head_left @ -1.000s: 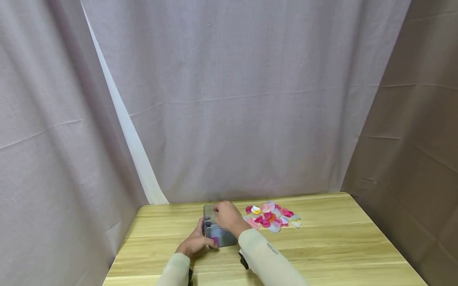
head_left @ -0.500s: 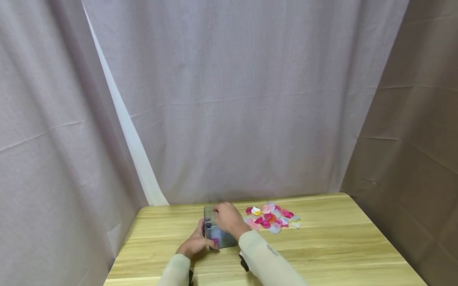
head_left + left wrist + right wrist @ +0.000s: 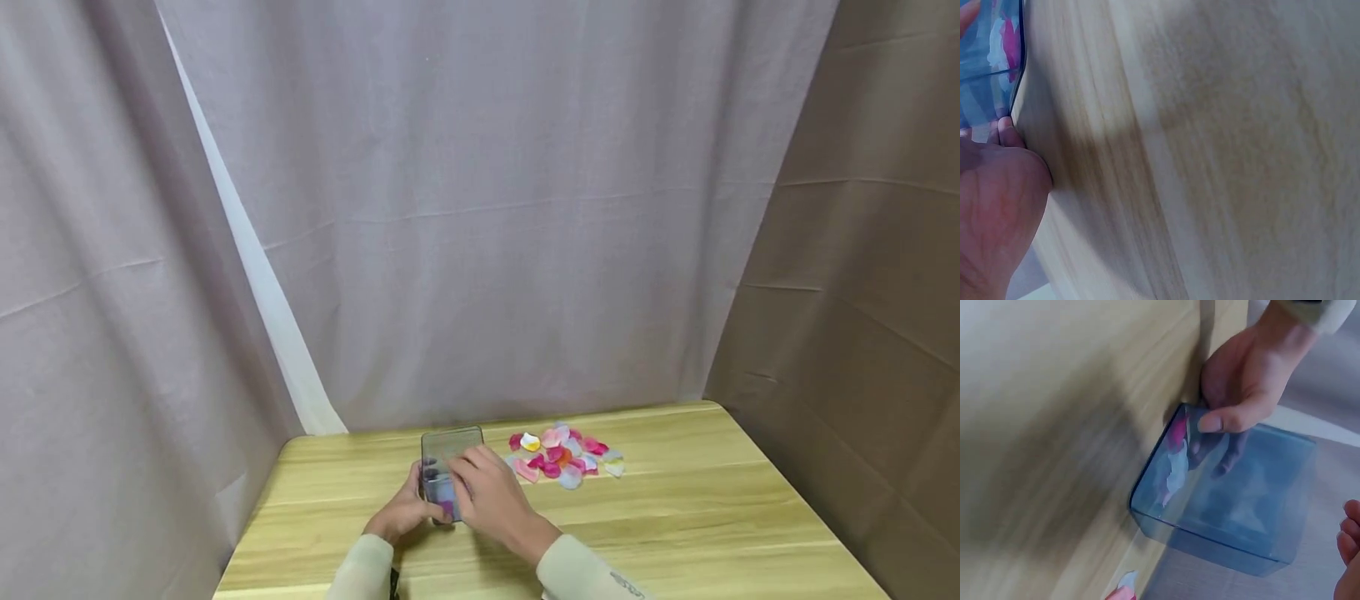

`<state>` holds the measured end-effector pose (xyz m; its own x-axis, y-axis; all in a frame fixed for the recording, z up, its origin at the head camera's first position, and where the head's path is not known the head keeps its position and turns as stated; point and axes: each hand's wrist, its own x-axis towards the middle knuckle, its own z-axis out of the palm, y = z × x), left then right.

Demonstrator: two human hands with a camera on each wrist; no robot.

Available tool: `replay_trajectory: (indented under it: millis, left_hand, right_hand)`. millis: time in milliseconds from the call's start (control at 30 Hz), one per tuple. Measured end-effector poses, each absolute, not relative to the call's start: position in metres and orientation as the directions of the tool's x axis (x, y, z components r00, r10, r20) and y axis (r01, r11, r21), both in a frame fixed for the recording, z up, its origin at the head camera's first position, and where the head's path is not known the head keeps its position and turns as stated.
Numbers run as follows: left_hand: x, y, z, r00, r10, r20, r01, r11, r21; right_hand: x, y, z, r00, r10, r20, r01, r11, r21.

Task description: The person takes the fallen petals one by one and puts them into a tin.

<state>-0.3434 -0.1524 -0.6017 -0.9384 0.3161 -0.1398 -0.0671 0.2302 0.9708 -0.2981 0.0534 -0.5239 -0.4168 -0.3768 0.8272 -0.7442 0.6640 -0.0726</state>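
Note:
A clear blue-tinted plastic box (image 3: 1247, 506) stands on the wooden table, with a few pink and white petals (image 3: 1177, 465) at its bottom. My left hand (image 3: 405, 510) grips it from the left, thumb on the near wall and fingers behind; the right wrist view shows those fingers through the plastic. My right hand (image 3: 495, 500) hovers over the near right side of the box, overlapping it in the head view. Its fingers (image 3: 1349, 534) are loosely bent, apart from the box in the right wrist view, with nothing seen between them.
A spread of loose petals (image 3: 564, 457) in pink, red, white and orange lies on the table (image 3: 675, 500) right of the box. Grey curtains (image 3: 525, 250) hang behind the table's back edge and at both sides.
My right hand has drawn back from the box's top toward the near right, uncovering more of the upper box. My left hand keeps its grip. The head view has shifted slightly.

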Motion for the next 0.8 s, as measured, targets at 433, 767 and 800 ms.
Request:
replay_trajectory:
  millis: [433, 767, 800]
  left_hand:
    - [-0.343, -0.153, -0.603, -0.932, 0.347, -0.107, -0.034, 0.21, 0.977]
    - [-0.347, -0.16, -0.61, -0.915, 0.401, -0.042, 0.045, 0.204, 0.978]
    - [-0.347, -0.159, -0.609, -0.916, 0.398, -0.044, 0.04, 0.201, 0.979]
  right_hand:
    - [-0.274, 0.094, -0.538, -0.626, -0.216, 0.749, -0.605, 0.741, -0.292]
    - [-0.327, 0.179, -0.578, -0.91, 0.095, 0.403, -0.175, 0.794, -0.582]
    - [-0.33, 0.188, -0.581, -0.921, 0.124, 0.369, -0.137, 0.785, -0.605]
